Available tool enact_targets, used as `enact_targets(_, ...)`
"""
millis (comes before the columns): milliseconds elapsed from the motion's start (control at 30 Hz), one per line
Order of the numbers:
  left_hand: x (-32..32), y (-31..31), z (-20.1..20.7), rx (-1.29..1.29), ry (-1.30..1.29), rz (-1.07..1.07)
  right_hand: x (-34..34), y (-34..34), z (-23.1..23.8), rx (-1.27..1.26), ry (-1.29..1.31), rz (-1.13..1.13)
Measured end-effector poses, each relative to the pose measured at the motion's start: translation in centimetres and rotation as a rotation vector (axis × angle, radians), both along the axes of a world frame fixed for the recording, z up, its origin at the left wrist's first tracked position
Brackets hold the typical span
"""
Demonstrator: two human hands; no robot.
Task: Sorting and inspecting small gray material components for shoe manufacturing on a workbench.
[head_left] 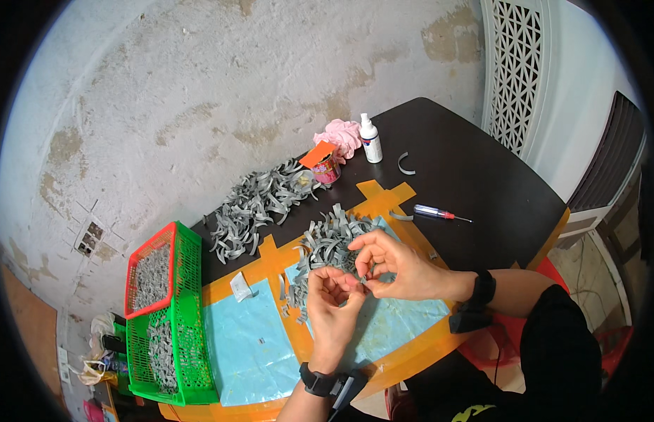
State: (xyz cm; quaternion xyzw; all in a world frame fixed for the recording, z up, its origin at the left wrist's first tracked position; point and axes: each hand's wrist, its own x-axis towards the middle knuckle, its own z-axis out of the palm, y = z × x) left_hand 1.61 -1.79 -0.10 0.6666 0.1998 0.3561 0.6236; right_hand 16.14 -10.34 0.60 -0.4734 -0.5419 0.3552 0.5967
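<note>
My left hand (332, 304) and my right hand (397, 269) meet over the light-blue sheet (401, 320), fingertips almost touching. Both are closed in a pinch on a small grey strip (363, 280), mostly hidden by the fingers. Just beyond the hands lies a heap of curved grey strips (330, 235), partly covered by them. A few loose strips (282, 287) are scattered beside my left hand. Each wrist wears a black band.
A larger pile of grey strips (253, 204) lies at the back, near a tin (327, 169), pink cloth (339, 137) and white bottle (370, 141). A screwdriver (439, 212) rests on the right. Red (173, 264) and green baskets (189, 337) stand left. Orange tape (270, 257) crosses the table.
</note>
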Motion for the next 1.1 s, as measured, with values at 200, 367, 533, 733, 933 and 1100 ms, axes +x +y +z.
enact_targets(200, -0.3, 0.8, -0.2, -0.149, -0.113, -0.038, 0.1, 0.3, 0.0, -0.018, 0.154, 0.063)
enact_targets(367, -0.6, 1.2, -0.1, -0.248, -0.119, -0.121, 0.6, 0.0, 0.4, -0.080, 0.274, 0.119)
enact_targets(533, -0.6, 0.8, 0.4, -0.270, -0.088, -0.137, 1.2, 0.3, 0.1, -0.092, 0.264, 0.139)
enact_targets(733, -0.9, 1.5, 0.0, -0.175, 0.072, -0.133, 1.2, 0.3, 0.4, -0.101, 0.231, 0.167)
enact_targets(933, -1.2, 2.2, 0.0, -0.207, 0.142, -0.178, 1.2, 0.4, 0.1, -0.059, 0.105, 0.140)
enact_targets(1100, -1.1, 2.0, 0.2, -0.430, 0.086, -0.236, 1.2, 0.3, 0.4, -0.074, 0.113, 0.122)
